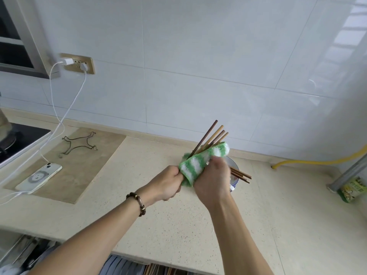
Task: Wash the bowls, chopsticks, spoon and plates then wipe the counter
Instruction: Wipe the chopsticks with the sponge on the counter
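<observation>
From the head camera: the left hand [170,182] is clenched round the lower end of a bundle of chopsticks [211,138] held up over the counter [158,225]. The right hand [213,179] wraps a green-and-white striped cloth [200,161] around them. Behind it sits a glass bowl [235,167] with more chopsticks across it (mostly hidden). A phone [39,176] lies well to the left.

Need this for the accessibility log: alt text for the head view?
Left hand grips a bundle of chopsticks while the right hand wraps a green-and-white striped cloth round them above a beige counter. A phone lies charging at left.
</observation>
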{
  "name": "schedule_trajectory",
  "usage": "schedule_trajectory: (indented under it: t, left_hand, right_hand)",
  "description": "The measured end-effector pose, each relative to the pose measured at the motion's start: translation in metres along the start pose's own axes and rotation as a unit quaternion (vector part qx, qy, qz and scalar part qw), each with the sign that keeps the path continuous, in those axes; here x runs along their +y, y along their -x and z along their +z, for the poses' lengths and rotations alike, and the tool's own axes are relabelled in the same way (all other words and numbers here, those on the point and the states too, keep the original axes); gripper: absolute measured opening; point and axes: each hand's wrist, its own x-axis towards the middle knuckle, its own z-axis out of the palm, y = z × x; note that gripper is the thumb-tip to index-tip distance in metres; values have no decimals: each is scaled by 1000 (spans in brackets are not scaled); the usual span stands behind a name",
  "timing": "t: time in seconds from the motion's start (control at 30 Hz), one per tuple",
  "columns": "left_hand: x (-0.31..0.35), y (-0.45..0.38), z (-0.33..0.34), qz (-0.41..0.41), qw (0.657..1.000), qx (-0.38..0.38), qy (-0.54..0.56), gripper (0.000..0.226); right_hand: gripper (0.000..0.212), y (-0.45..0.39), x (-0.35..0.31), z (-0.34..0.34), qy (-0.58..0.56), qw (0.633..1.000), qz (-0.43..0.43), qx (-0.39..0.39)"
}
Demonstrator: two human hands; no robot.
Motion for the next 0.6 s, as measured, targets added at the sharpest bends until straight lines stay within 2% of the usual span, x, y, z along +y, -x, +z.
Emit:
schedule_trajectory:
  t: [0.1,0.2,0.27,0.37,0.43,0.5,0.6]
  left_hand:
    - [2,11,4,-12,999,-32,4,33]
    - [5,15,9,-4,999,-50,6,35]
    - [10,15,6,8,999,-46,21,35]
    - [9,21,-7,-8,997,-81,14,33]
    - [9,25,-8,-29,995,-96,11,33]
    - [12,20,-7,-29,996,-78,28,33]
    - [13,15,-13,-24,997,-65,44,33]
  right_hand:
    - [16,-1,18,0,135,983,-81,93]
    - [26,-10,16,8,184,959,-120,180]
    - [23,-18,-1,13,185,954,-133,193]
    - [21,-33,-32,11,88,959,-152,223]
    - [39,-33,-33,11,89,965,-130,210]
    - [52,-23,-13,19,108,975,-67,184]
    - [41,-9,6,29,114,984,2,138]
